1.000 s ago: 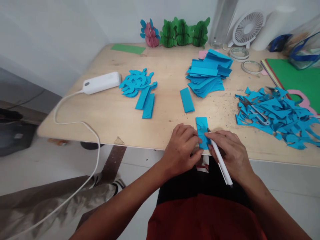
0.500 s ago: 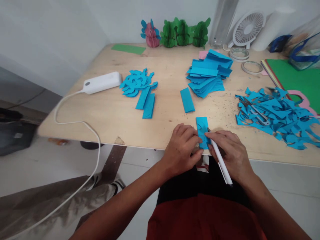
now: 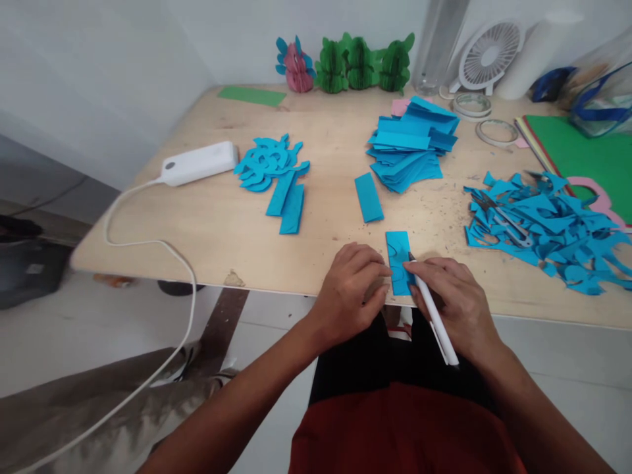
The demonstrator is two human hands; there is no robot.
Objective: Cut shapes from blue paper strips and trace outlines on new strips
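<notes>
A blue paper strip (image 3: 399,247) with curved pen lines lies at the table's front edge. My right hand (image 3: 451,296) grips a white pen (image 3: 434,319), its dark tip at the strip's right edge. On the strip's other side rests my left hand (image 3: 353,286), fingers loosely bent, thumb apart and fingertips by the left edge; it holds nothing I can see. Just beyond lies another blue folded strip (image 3: 369,197). Farther back is a pile of blue folded papers (image 3: 407,141). To the left, blue cut-out shapes (image 3: 266,161) lie heaped beside two folded strips (image 3: 292,209).
Blue scraps (image 3: 557,230) with metal snips (image 3: 511,224) lie at right, near green sheets (image 3: 587,155). Tape rolls (image 3: 496,133), a small fan (image 3: 488,59) and green paper figures (image 3: 360,62) stand behind. A white power bank (image 3: 200,163) trails a cable. Someone's trousered leg (image 3: 99,408) is lower left.
My left hand has slid slightly left, off the strip's surface, and more of the drawn lines show. My right hand and the pen have hardly moved.
</notes>
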